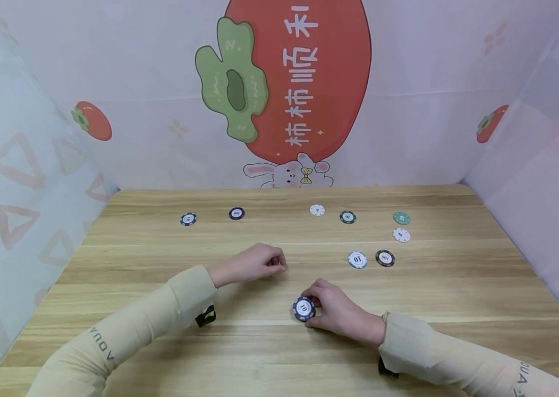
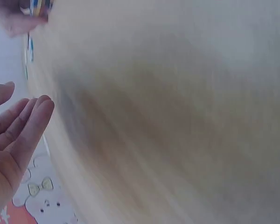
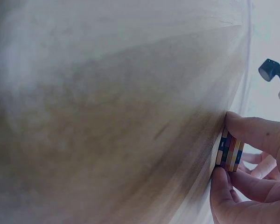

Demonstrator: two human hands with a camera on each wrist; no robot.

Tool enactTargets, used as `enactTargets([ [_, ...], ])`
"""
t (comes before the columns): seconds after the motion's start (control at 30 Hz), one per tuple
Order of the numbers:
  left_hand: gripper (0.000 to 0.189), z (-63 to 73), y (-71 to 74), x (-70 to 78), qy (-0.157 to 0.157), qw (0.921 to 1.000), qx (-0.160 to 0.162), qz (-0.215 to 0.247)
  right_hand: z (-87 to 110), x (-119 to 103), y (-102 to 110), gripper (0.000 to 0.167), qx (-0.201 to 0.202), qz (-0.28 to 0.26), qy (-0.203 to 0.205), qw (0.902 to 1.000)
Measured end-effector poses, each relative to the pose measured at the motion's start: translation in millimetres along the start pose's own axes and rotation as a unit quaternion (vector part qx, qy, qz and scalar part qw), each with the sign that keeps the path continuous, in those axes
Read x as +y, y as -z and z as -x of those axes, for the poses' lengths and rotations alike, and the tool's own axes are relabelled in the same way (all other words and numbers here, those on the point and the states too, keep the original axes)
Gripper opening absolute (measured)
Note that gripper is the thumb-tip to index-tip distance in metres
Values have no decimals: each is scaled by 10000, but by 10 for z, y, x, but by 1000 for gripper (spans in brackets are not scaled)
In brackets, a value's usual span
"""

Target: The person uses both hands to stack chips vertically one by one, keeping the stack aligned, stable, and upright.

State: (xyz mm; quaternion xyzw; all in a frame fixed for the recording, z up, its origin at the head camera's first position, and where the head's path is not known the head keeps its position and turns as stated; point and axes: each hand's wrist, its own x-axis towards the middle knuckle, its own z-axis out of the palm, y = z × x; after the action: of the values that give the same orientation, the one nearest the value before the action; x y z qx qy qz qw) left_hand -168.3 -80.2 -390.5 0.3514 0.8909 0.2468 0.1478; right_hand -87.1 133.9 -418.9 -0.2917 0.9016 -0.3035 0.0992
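My right hand point(image 1: 341, 310) grips a short stack of poker chips point(image 1: 304, 309) by its edge, thumb on one side and fingers on the other. The top chip is dark blue with a white centre marked 10. Seen from the side in the right wrist view, the stack point(image 3: 230, 150) shows several layers in blue, red and yellowish tones, right at the tabletop. Over the table to the left and farther away, my left hand point(image 1: 254, 262) holds nothing. Its fingers point(image 2: 30, 128) are loosely bent in the left wrist view.
Single chips lie spread on the wooden table point(image 1: 185, 364): a blue one point(image 1: 188, 219) and a purple one point(image 1: 237, 213) at the back left. Back right are white point(image 1: 317, 210) and green point(image 1: 348, 217) chips, others by a black 100 chip point(image 1: 385, 258). Printed curtains point(image 1: 150, 138) enclose the table.
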Motion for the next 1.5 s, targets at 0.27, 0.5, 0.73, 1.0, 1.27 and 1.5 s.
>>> enactTargets([
  [0.27, 12, -48, 131, -140, 215, 9959, 240, -843, -7, -4, -2, 42, 22, -53, 1, 10000],
  [0.5, 15, -100, 244, -241, 389, 9930, 298, -1079, -15, -8, 2, 43, -23, -112, -101, 9999],
  [0.73, 18, -163, 387, -309, 268, 9913, 422, -1220, -9, -4, 3, 43, -19, -127, -122, 9998],
  [1.0, 18, -245, 500, -461, 362, 9873, 835, -1305, -6, 7, -9, 42, 14, -165, -39, 9999],
  [1.27, 24, -279, 598, -637, 670, 9831, 983, -1391, -7, 17, -12, 42, 12, -252, -70, 9997],
  [1.5, 31, -266, 633, -803, 979, 9782, 1115, -1450, -16, 14, -18, 41, 22, -336, -82, 9994],
])
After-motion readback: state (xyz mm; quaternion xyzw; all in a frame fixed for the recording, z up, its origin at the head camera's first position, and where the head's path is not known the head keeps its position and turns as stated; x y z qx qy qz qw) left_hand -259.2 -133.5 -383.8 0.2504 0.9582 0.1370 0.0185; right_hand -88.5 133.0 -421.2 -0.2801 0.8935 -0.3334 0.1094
